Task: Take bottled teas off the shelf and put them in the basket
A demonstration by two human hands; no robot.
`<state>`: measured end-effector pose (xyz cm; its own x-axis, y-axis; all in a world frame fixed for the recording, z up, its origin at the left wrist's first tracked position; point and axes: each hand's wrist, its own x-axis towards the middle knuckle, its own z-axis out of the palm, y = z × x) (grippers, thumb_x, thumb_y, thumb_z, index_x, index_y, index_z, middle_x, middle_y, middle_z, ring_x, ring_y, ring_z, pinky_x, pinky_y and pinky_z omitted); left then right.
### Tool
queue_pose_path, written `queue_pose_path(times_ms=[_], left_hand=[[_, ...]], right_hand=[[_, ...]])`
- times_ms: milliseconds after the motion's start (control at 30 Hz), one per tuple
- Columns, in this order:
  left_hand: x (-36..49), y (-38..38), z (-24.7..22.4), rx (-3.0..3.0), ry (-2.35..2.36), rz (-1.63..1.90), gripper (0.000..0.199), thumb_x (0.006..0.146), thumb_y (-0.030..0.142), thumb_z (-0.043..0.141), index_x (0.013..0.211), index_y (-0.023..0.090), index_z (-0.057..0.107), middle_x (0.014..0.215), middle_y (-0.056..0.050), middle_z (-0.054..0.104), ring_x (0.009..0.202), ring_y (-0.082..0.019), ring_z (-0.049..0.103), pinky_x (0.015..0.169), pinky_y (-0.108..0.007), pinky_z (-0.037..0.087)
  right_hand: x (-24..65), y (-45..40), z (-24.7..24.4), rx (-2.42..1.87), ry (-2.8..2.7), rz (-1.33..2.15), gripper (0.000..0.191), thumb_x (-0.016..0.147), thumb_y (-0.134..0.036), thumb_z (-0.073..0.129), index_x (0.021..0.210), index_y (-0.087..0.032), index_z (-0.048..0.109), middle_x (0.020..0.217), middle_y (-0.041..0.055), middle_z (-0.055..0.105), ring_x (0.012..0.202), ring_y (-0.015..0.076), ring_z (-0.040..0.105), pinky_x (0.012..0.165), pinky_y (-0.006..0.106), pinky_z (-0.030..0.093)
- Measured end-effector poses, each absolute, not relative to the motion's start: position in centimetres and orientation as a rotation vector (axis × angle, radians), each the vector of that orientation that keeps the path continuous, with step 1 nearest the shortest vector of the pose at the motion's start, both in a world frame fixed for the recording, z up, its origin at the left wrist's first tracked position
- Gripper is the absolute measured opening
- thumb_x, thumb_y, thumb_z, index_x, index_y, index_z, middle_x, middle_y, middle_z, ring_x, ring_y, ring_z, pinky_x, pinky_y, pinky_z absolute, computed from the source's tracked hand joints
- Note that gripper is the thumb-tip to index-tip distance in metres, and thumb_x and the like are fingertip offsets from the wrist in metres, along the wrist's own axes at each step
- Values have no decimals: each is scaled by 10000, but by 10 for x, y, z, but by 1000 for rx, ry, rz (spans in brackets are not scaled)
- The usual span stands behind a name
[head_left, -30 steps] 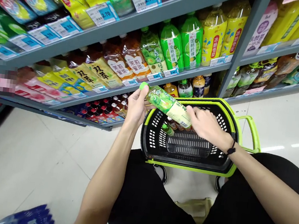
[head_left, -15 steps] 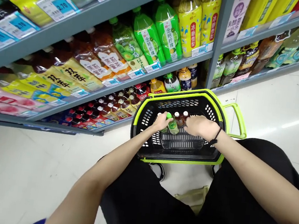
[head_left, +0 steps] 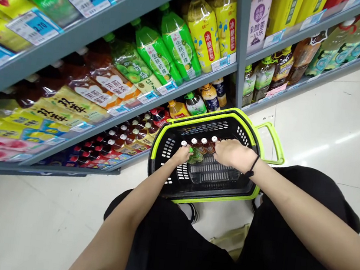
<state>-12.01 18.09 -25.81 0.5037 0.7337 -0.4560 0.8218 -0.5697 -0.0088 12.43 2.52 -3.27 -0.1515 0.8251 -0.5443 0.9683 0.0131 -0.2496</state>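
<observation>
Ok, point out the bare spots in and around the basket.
Inside the basket, the slatted bottom is bare between the bottles and the near rim. Outside, floor tiles lie bare right of the green handle and left of the left forearm. Crowded: the basket's far half, with bottles, left hand and right hand, and the packed drink shelves.

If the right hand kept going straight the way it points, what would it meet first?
Probably the nearest white-capped brown bottle in the black basket. The right hand has its fingers right beside it; depth is unclear, so they may already touch.
</observation>
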Motion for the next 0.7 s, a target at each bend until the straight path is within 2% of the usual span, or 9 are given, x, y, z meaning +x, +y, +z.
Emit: queue_pose_path(times_ms=[233, 500, 700], left_hand=[[-125, 176, -261, 2647, 1303, -853, 345, 1051, 339, 600, 1314, 116, 619, 1140, -107, 699, 1051, -231, 698, 991, -466, 576], [-118, 166, -255, 2696, 1330, -901, 391, 1063, 360, 577, 1377, 127, 591, 1174, -115, 695, 1088, -242, 693, 1002, -479, 570], [-113, 161, -248, 2679, 1377, -907, 418, 1039, 444, 612, 1301, 120, 636, 1197, -127, 694, 1108, -250, 687, 1006, -480, 567]], right_hand=[[125, 17, -31, 1865, 2075, -864, 403, 978, -162, 574, 1337, -12, 676, 1346, 285, 655, 1259, 353, 669, 1024, 456, 563], [121, 15, -32, 1807, 2053, -878, 400, 990, -152, 560, 1337, 4, 685, 1344, 276, 662, 1262, 371, 663, 1045, 497, 556], [124, 14, -44, 1798, 2016, -853, 422, 1040, -198, 504, 1367, 6, 674, 1361, 274, 653, 1285, 362, 652, 1038, 441, 556]])
